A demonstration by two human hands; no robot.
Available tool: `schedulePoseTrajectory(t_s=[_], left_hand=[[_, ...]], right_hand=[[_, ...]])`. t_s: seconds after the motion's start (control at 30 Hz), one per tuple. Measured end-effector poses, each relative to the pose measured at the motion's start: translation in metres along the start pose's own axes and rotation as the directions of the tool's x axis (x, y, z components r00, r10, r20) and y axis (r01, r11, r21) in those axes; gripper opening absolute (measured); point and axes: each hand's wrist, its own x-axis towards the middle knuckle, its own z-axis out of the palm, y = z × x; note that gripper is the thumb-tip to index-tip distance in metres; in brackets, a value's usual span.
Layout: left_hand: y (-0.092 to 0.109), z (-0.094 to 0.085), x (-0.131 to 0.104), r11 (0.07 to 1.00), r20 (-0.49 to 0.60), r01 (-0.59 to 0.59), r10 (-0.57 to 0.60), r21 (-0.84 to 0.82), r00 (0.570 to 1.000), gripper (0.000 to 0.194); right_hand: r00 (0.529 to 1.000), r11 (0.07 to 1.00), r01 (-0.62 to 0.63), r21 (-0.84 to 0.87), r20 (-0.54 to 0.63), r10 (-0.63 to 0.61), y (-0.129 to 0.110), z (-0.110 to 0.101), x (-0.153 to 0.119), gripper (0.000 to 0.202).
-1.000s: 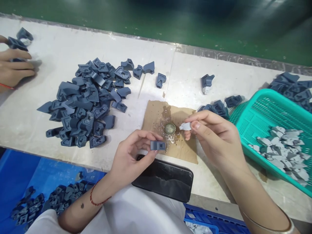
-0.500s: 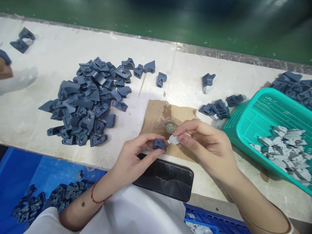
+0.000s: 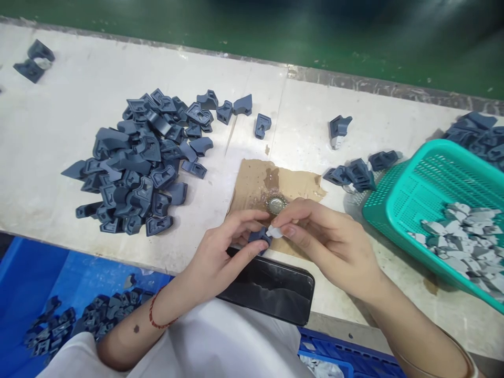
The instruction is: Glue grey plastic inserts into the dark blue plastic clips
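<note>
My left hand (image 3: 232, 249) is closed on a dark blue-grey plastic piece (image 3: 258, 237), pinched between thumb and fingers. A small white plastic piece (image 3: 274, 231) is in the thumb and fingertips of my right hand (image 3: 325, 244). Its narrow end meets the right side of the blue-grey piece; whether it sits inside cannot be seen. Just beyond my fingers, a small round metal cap (image 3: 276, 204) with liquid in it rests on a stained cardboard sheet (image 3: 301, 184). Below my hands lies a black phone (image 3: 271, 291).
A large heap of blue-grey pieces (image 3: 134, 157) covers the left of the white table (image 3: 51, 142). At the right stands a green basket (image 3: 388, 202) of white pieces (image 3: 466, 241). Several blue-grey pieces lie near it. A blue bin (image 3: 74, 268) with more parts is below left.
My right hand has brought the white piece left and slightly down against the blue-grey piece, which has tilted in my left hand. Another person's hand at the far left has gone from view.
</note>
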Motion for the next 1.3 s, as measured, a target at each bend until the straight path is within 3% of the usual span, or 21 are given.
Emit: schedulePoseTrajectory(t_s=[0.37,0.7,0.83,0.97,1.07,1.17,1.3], left_hand=[[0.003,0.002,0.002,0.999,-0.017,0.016,-0.017,-0.050,1.000,0.027],[0.001,0.003,0.000,0.994,-0.001,-0.016,0.016,-0.104,1.000,0.018],[0.002,0.004,0.001,0.987,-0.010,0.021,-0.023,-0.161,1.000,0.019],[0.005,0.005,0.003,0.960,-0.047,0.042,-0.057,-0.276,0.997,0.023],[0.007,0.005,0.003,0.918,-0.041,0.030,-0.050,-0.396,0.998,0.024],[0.008,0.005,0.001,0.887,0.012,0.039,-0.038,-0.461,0.999,0.031],[0.008,0.004,-0.001,0.873,0.032,0.043,-0.031,-0.485,0.999,0.038]], right_hand=[[0.999,0.997,0.026,-0.067,0.039,-0.024,-0.002,-0.001,0.002,0.012],[0.993,1.000,-0.025,0.013,0.113,0.023,0.000,0.002,0.002,0.011],[0.996,0.999,-0.031,0.011,0.078,0.030,0.002,0.004,0.001,0.012],[0.992,0.989,0.124,-0.075,0.003,-0.124,0.004,0.005,0.003,0.016],[0.966,0.946,0.259,-0.194,0.039,-0.256,0.004,0.007,0.004,0.044],[0.948,0.894,0.318,-0.315,0.095,-0.304,0.004,0.011,0.003,0.066],[0.941,0.848,0.328,-0.415,0.065,-0.332,0.005,0.018,0.002,0.066]])
